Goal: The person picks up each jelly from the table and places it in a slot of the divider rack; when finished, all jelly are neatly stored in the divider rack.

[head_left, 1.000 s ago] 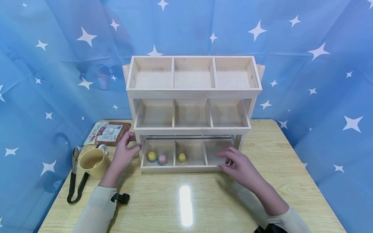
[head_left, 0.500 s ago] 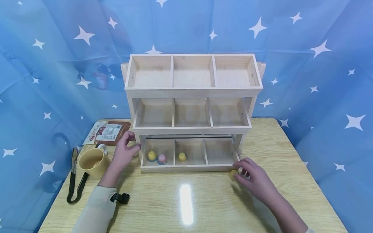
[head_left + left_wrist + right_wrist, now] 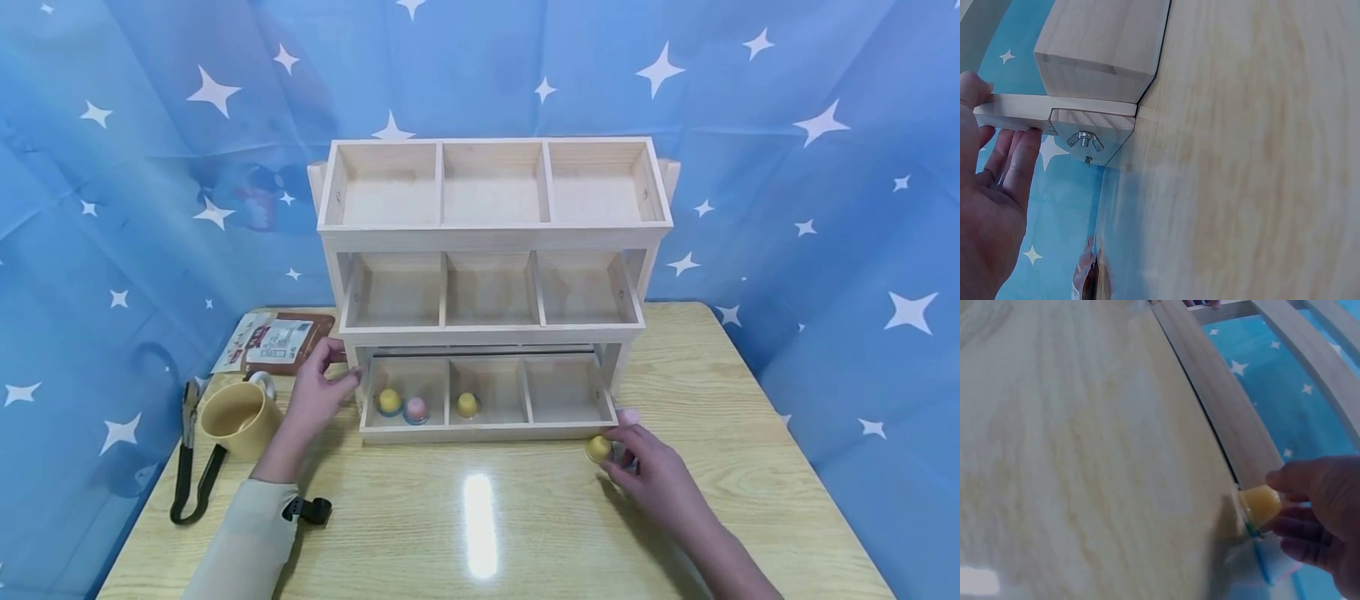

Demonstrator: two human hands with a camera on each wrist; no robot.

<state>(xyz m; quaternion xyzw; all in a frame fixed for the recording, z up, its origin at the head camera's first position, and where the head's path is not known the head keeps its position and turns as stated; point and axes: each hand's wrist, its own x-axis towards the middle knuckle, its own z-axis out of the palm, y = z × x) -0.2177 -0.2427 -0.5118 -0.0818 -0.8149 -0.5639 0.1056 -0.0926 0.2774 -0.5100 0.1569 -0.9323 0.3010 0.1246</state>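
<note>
A three-tier wooden rack (image 3: 495,242) stands at the table's middle. At its lower left side, my left hand (image 3: 318,400) grips the edge of the frame between thumb and fingers; a wing nut (image 3: 1085,139) shows close by in the left wrist view. By the rack's front right corner, my right hand (image 3: 652,467) pinches a small yellow jelly cup (image 3: 598,448) low at the table. A pink jelly cup (image 3: 628,415) is partly hidden behind that hand. In the bottom tier sit a yellow cup (image 3: 389,401) and a pink cup (image 3: 416,409) at left, another yellow cup (image 3: 467,405) in the middle.
To the left stand a tan mug (image 3: 240,417) and black-handled tongs (image 3: 197,467). Behind the mug lies a brown and white food pouch (image 3: 276,342). A blue star-patterned curtain (image 3: 480,67) hangs around the wooden table (image 3: 390,517).
My right hand has drawn back from the bottom tier's right compartment, down to the yellow jelly cup at the front right corner, and closed on it. The left hand keeps its hold.
</note>
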